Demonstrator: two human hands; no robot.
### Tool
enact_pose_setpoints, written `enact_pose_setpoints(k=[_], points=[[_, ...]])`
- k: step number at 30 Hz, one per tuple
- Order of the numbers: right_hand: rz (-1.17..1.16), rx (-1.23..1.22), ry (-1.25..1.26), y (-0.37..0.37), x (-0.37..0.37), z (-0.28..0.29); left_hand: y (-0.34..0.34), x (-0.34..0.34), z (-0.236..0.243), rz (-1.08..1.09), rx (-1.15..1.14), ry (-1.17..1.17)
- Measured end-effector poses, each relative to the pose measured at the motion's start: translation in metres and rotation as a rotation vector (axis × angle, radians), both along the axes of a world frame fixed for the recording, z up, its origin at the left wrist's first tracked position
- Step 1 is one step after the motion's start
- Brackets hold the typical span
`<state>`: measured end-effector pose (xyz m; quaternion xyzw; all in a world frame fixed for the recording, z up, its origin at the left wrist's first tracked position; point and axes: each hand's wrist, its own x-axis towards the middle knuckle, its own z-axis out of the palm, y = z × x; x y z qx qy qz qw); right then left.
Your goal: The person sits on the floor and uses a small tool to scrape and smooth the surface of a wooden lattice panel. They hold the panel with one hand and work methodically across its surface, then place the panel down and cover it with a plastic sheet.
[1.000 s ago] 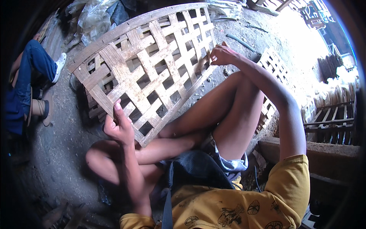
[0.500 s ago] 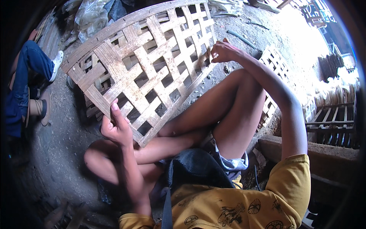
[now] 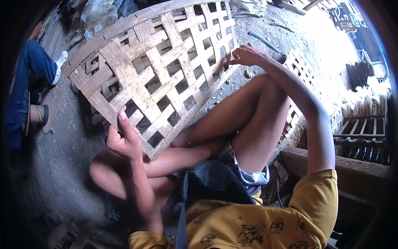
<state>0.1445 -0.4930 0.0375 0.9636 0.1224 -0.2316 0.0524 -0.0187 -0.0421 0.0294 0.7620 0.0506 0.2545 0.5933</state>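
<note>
A woven bamboo lattice panel is tilted across the space before my crossed legs, with a wide slat along its far edge. My left hand grips its near left edge, thumb on top and fingers curled underneath. At the panel's right edge, my right hand is closed in a pinch, its fingertips touching the border. What lies between those fingertips is too small to make out. More bamboo lattice shows through the gaps beneath the panel, so I cannot tell whether it belongs to the same piece.
Another lattice piece lies on the ground right of my knee. A dark tube rests beyond my right hand. Crumpled plastic is heaped at the far left. Near a person's jeans sits a brimmed hat. A wooden beam runs at my right.
The panel's left end has shifted slightly left and toward me, with my left hand moving along. My right hand stays at the right edge, its fingers slightly repositioned.
</note>
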Motion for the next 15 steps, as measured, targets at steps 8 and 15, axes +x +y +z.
enact_pose_setpoints(k=[8, 15], points=[[0.100, 0.063, -0.014, 0.009, -0.002, -0.002, 0.001, 0.000, 0.000, -0.001, -0.011, 0.011], [0.081, -0.037, 0.002, 0.010, -0.005, -0.008, -0.002, 0.001, 0.002, 0.018, -0.032, 0.010]])
